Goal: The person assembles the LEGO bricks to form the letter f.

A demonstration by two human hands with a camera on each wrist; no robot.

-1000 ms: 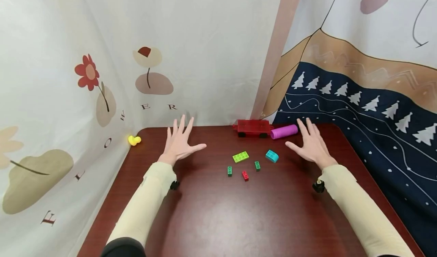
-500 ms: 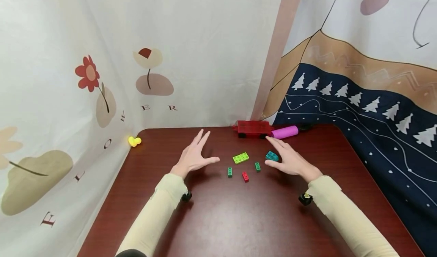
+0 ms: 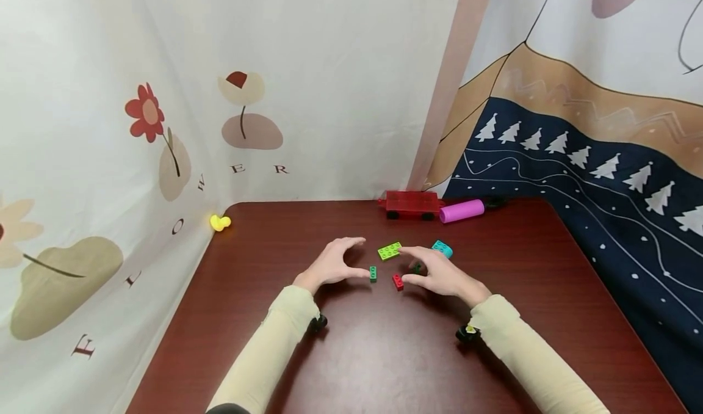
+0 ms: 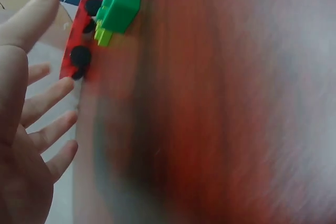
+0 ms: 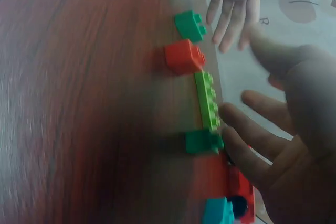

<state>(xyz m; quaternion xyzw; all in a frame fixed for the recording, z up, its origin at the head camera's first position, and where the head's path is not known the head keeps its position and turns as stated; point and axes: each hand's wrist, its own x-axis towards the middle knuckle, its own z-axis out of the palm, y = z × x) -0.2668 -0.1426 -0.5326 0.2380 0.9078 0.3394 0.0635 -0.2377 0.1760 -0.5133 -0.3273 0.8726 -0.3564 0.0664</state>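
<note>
My left hand (image 3: 332, 264) is held with fingers spread and gently bent, its thumb tip close to a small green brick (image 3: 373, 273). Nothing lies in its grasp. My right hand (image 3: 439, 272) hovers over a second green brick (image 3: 417, 269), which it partly hides; in the right wrist view that green brick (image 5: 202, 141) stands apart from the loosely bent fingers. A red brick (image 3: 398, 281) lies by the right thumb tip. Just beyond the right fingertips is a lime-green brick (image 3: 389, 251). A turquoise brick (image 3: 442, 248) sits behind the right hand, partly covered.
At the table's back edge stands a red wheeled wagon (image 3: 412, 204), with a purple cylinder (image 3: 462, 211) beside it. A yellow toy (image 3: 220, 222) sits at the far left corner. Printed curtains (image 3: 329, 96) hang behind the brown tabletop (image 3: 373, 359).
Both hands have moved inward and nearer the bricks, from wide apart to close on either side of them. Their fingers have gone from spread straight to gently bent. The bricks keep their places.
</note>
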